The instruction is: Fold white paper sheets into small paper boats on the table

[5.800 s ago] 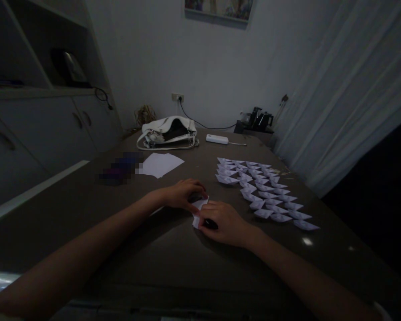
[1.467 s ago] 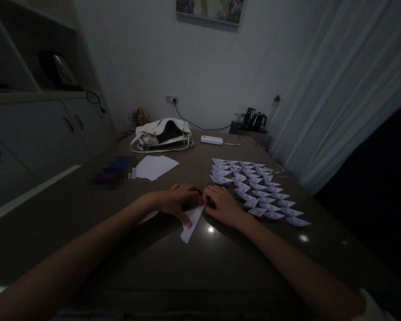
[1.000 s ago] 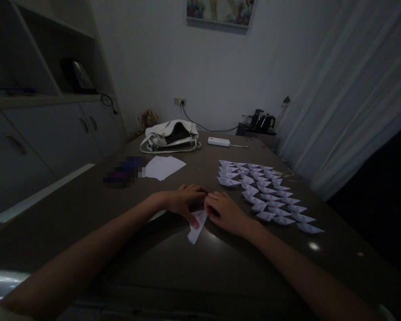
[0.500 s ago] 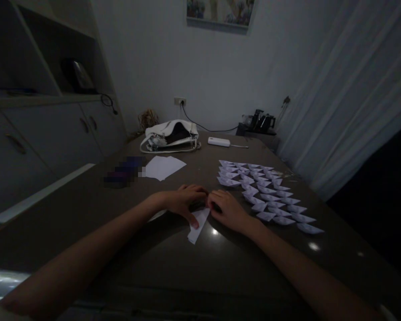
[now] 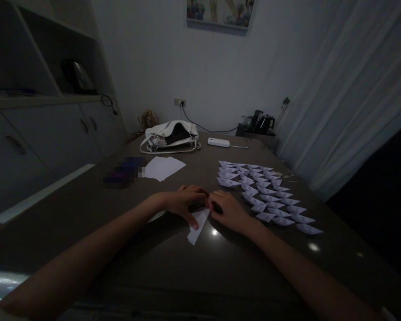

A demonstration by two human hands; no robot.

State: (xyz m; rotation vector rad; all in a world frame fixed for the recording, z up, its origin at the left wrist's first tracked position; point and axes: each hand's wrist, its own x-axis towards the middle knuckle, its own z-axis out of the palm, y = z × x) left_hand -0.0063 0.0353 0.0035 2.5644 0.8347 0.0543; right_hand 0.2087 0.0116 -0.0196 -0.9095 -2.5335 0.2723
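A small folded piece of white paper [image 5: 198, 223] lies on the dark table in front of me, its lower end pointing toward me. My left hand [image 5: 186, 204] presses on it, thumb on the near part and fingers curled over the far part. At the paper's far end, my right hand [image 5: 225, 208] is closed, its fingertips pinching the tip beside my left fingers. Both hands hide the far end of the paper. To the right stand several folded paper boats [image 5: 267, 197] in close rows.
White paper sheets [image 5: 165, 168] lie at the left, beside a blurred-out dark object [image 5: 124, 172]. Farther back are a white handbag [image 5: 172, 135] and a white device with a strap [image 5: 218, 142]. A black kettle [image 5: 265, 123] stands at the back right.
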